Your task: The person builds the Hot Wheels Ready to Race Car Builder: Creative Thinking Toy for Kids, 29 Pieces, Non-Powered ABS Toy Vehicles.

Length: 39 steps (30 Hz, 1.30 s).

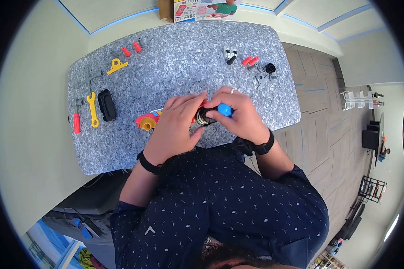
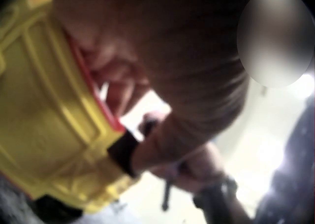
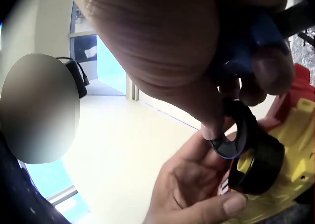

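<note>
A red and yellow toy vehicle [image 1: 144, 122] lies at the table's near edge, its ribbed yellow underside [image 2: 44, 101] filling one side of the left wrist view. The left hand [image 1: 173, 123] grips it, thumb beside a black wheel [image 3: 268, 162] at its end. Just above that wheel, the right hand [image 1: 242, 116] pinches a black ring [image 3: 243, 130] between thumb and fingers. A blue-handled tool [image 3: 234, 54] is tucked in the same right hand; its rounded blue end [image 1: 225, 110] shows in the head view. Whether ring and wheel touch cannot be told.
On the table's left are a black case [image 1: 107, 105], a yellow wrench [image 1: 92, 110], a red-handled tool [image 1: 76, 123] and a yellow part [image 1: 116, 66]. Red pegs [image 1: 137, 46] lie at the back. Small grey, red and black parts [image 1: 270, 68] sit back right. A printed box [image 1: 202, 10] stands behind.
</note>
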Available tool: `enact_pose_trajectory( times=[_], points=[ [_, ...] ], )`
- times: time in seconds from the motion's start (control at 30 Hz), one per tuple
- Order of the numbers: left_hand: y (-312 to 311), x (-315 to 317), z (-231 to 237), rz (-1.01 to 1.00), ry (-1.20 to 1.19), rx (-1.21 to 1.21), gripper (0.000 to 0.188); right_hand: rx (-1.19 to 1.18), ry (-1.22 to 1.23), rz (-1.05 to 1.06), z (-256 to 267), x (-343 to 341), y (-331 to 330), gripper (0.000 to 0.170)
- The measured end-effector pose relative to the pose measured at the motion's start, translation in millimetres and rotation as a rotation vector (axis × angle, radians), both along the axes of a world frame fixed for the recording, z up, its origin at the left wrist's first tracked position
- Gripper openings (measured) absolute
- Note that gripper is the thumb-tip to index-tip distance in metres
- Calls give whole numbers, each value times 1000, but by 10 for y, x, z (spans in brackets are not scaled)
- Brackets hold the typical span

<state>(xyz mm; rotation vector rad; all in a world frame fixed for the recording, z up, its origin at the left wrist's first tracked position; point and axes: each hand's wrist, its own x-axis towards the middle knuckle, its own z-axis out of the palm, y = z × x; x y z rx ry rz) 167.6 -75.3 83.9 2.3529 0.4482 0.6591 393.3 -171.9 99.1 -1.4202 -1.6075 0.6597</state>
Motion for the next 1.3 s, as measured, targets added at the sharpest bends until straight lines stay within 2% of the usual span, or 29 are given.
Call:
enact_pose_trajectory(
  times=[0.17, 0.27, 0.37, 0.5, 0.77, 0.97, 1.17, 1.27, 1.3],
  points=[
    [-38, 12, -34, 42, -10, 13, 92, 70, -120, -66, -78, -162, 3, 26],
    [-34, 18, -59, 51, -11, 21, 91, 50, -102, -121, -142, -202, -47, 30],
    [-45, 18, -63, 47, -16, 28, 87, -4, -39, -89, -74, -191, -120, 33],
    [-57, 14, -68, 49, -23, 54, 84, 32, -106, -48, -49, -110, -200, 37],
    [-65, 36, -80, 66, -15, 54, 82, 3, -228, -120, -64, -182, -236, 38],
    [-81, 59, -124, 91, -10, 96, 82, 43, -205, -101, -127, -157, -240, 40],
    [-80, 54, -91, 93, -6, 90, 82, 17, -3, -112, 4, -34, -237, 28],
    [-90, 39, -73, 87, 13, 86, 82, -60, 40, -425, -33, 251, -272, 24],
    [-96, 34, -70, 85, 17, 87, 82, -36, -56, -465, -106, 438, -252, 26]
  ],
)
